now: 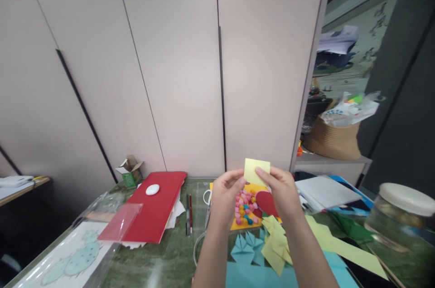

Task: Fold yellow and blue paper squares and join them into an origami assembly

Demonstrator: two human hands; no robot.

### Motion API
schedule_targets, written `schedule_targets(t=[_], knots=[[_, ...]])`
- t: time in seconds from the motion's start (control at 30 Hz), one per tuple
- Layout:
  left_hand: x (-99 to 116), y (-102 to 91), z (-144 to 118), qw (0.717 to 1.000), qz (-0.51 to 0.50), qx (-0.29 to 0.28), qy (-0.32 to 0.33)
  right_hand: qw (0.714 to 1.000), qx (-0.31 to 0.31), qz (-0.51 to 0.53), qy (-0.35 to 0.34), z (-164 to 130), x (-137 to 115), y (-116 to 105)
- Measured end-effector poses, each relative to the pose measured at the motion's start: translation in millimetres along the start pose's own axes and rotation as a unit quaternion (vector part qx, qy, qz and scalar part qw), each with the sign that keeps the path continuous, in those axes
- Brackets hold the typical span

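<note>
"Bare forearms (215, 242) are framing some blue paper (258, 276) at the bottom edge of the frame. What are those hands holding?"

"Pale yellow paper (254, 168), sitting just right of centre in the lower half. Both hands are closing on it: the left hand (228, 188) is pinching its lower left edge, while the right hand (281, 183) is laying a thumb across the face, fingers apparently bracing behind."

"How is it likely handling?"

"Light, I'm guessing, creasing easily and hardly slipping. Edges are looking like the best hold, with a thumb steadying the face."

"Which way is it pointing?"

"It's standing nearly upright, facing back toward the person, its top edge running almost level. It's looking roughly square, so I'm seeing no clear long axis; the right thumb is covering some of the lower part."
</note>
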State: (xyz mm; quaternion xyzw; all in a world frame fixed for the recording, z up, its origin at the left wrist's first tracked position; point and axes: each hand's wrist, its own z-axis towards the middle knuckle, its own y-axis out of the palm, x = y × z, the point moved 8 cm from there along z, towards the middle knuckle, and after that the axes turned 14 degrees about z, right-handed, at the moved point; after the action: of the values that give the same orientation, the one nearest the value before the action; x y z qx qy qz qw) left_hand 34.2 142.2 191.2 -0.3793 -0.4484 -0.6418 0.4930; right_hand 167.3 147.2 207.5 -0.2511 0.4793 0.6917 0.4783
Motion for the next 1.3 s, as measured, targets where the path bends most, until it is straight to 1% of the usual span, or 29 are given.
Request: schedule_targets(t=[0.13,0.27,0.43,0.6,0.67,0.77,0.9,1.03,1.17,1.3], knots=[[-2,-2.1,1,1.000,0.001,0.003,-0.004,0.999,0.026,-0.009,-0.019,0,-5,-5],[-2,-1.2,0,1.000,0.003,-0.001,-0.006,0.998,0.044,0.037,-0.032,-1,-8,-9],[-2,0.0,-1,1.000,-0.005,-0.003,-0.005,0.996,0.038,0.074,-0.027,-1,-7,-7],[-3,1.1,2,1.000,0.015,-0.016,0.004,0.992,0.065,0.102,-0.023,2,-3,-13],[-5,2.4,2,1.000,0.016,-0.024,0.000,0.992,0.066,0.110,-0.015,3,-1,-13],[-7,2.9,3,1.000,0.013,-0.024,-0.010,0.992,0.063,0.110,-0.010,3,-1,-13],[-4,2.6,2,0.999,-0.022,-0.016,-0.027,0.994,0.076,0.072,-0.009,3,-1,-16],[4,9.1,0,0.995,-0.077,-0.055,-0.029,0.995,0.087,0.057,-0.013,3,-1,-18],[7,14.4,-4,0.992,-0.084,-0.095,-0.028,0.993,0.076,0.088,-0.003,5,3,-15],[9,17.8,-6,0.985,-0.111,-0.125,-0.034,0.992,0.068,0.108,0.009,7,9,-13]])
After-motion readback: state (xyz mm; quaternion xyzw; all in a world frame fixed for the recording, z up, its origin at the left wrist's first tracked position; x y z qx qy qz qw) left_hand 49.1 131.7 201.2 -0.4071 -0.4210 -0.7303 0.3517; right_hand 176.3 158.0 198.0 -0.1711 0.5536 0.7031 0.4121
